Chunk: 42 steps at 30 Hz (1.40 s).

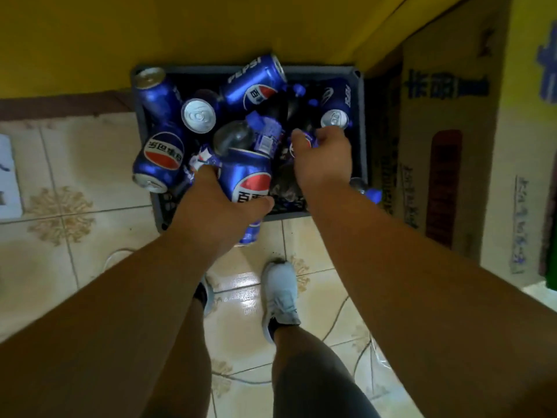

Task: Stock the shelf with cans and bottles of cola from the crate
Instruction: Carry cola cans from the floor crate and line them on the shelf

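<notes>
A dark plastic crate (360, 116) stands on the tiled floor against a yellow wall, piled with several blue cola cans and dark cola bottles with blue caps. My left hand (223, 206) grips a blue cola can (248, 179) at the crate's near edge, thumb on its right side. My right hand (324, 158) reaches into the crate's right half and curls round a cola item with a blue label (304, 141); my fingers hide most of it. A can (253, 82) lies tilted on top at the back. No shelf is in view.
A tall cardboard box (446, 146) with blue print stands right of the crate. My feet in light shoes (281, 297) stand on the glossy tiles just in front. A cable runs over the floor by my right leg. A white sheet (9, 176) lies far left.
</notes>
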{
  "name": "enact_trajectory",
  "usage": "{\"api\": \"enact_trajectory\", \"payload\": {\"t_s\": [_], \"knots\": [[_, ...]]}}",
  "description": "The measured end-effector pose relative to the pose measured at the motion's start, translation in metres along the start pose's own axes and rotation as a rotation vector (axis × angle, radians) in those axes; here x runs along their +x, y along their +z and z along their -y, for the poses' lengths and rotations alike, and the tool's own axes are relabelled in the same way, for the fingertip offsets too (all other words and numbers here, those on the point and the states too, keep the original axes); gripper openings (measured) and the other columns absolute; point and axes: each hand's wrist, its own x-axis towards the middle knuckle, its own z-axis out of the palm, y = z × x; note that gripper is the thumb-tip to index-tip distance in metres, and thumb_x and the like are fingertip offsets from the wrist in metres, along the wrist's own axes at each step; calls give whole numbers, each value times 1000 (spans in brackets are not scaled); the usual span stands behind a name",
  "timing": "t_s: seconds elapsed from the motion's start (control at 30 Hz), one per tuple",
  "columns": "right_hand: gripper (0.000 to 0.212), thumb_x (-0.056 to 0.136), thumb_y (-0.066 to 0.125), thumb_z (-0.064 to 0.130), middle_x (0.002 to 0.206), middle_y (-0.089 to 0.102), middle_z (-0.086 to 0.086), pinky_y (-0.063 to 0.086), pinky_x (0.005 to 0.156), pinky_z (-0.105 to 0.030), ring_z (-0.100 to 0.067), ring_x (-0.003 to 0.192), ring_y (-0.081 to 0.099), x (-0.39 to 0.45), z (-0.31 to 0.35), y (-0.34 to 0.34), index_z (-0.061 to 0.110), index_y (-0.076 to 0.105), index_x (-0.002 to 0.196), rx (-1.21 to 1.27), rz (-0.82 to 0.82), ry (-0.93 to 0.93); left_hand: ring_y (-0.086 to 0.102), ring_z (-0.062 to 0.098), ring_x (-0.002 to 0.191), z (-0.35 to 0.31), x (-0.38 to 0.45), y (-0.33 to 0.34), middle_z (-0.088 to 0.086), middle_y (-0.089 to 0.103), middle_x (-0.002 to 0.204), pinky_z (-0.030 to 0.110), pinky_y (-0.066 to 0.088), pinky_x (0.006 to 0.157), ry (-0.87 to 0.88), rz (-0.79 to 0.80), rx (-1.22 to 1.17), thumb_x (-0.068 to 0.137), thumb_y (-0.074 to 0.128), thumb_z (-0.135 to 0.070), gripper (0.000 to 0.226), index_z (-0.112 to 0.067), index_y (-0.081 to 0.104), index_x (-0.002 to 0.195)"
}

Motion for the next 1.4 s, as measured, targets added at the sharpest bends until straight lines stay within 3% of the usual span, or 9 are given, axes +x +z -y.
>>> {"api": "enact_trajectory", "payload": {"t_s": [0.23, 0.4, 0.47, 0.6, 0.8, 0.93, 1.07, 1.3, 1.4], "knots": [[102, 77, 70, 69, 149, 42, -17, 45, 105, -53, -40, 133, 46, 110, -7, -6, 11, 27, 149, -133, -44, 261, 61, -13, 56, -11, 23, 28, -11, 64, 86, 4, 42, 43, 50, 73, 4, 75, 85, -27, 49, -28, 52, 111], [58, 72, 63, 59, 127, 66, -5, 51, 101, -42, -28, 117, 63, 144, -9, -3, 21, 65, 116, -192, 36, 214, 67, -6, 70, -4, 17, 23, -14, 70, 88, 16, 53, 62, 91, 65, 116, 69, 86, -38, 54, -39, 50, 109], [36, 74, 66, 53, 116, 70, -1, 55, 93, -37, -24, 108, 67, 136, -8, -14, 26, 62, 97, -146, 37, 199, 66, -6, 70, -8, 5, 21, -16, 70, 86, 22, 54, 67, 94, 52, 136, 69, 86, -39, 54, -38, 51, 110], [60, 71, 74, 51, 97, 61, -3, 51, 73, -36, -27, 92, 64, 75, -2, -51, 10, 61, 113, 173, -23, 249, 66, -4, 71, -32, -34, 15, -15, 69, 87, 21, 51, 66, 90, 30, 113, 71, 86, -37, 52, -33, 53, 112], [78, 64, 83, 32, 113, 65, -20, 55, 59, -33, -31, 83, 73, -71, 37, -185, 3, 48, 128, 825, 62, 296, 64, 4, 84, -131, -152, -2, -14, 64, 97, 20, 49, 65, 150, 13, 92, 74, 84, -39, 50, -33, 52, 112], [49, 75, 77, 23, 90, 67, -12, 49, 66, -36, -20, 69, 68, -142, 87, -305, 7, 55, 115, 1152, 219, 186, 73, 17, 88, -205, -242, -24, -5, 75, 99, 44, 60, 80, 200, 37, 65, 54, 86, -55, 64, -32, 62, 109], [41, 69, 74, 33, 104, 60, -10, 56, 70, -30, -25, 91, 61, -197, 150, -409, 18, 61, 104, 1417, 412, 51, 75, 26, 84, -270, -322, -35, 9, 77, 100, 51, 58, 85, 259, 99, -159, 61, 83, -62, 74, -16, 64, 116], [43, 79, 67, 61, 72, 62, -9, 55, 76, -43, -27, 71, 61, -299, 226, -459, 19, 67, 71, 1676, 432, 19, 72, 24, 62, -343, -429, -63, 12, 75, 81, 32, 58, 50, 182, 455, -458, 90, 43, -68, 67, -9, 74, 93], [57, 67, 69, 60, 84, 64, -22, 61, 64, -50, -35, 73, 68, -333, 231, -460, 14, 62, 100, 1674, 385, 74, 72, 20, 60, -365, -447, -80, 12, 75, 78, 31, 60, 52, 251, 539, -399, 94, 44, -59, 58, -8, 72, 89]]}}
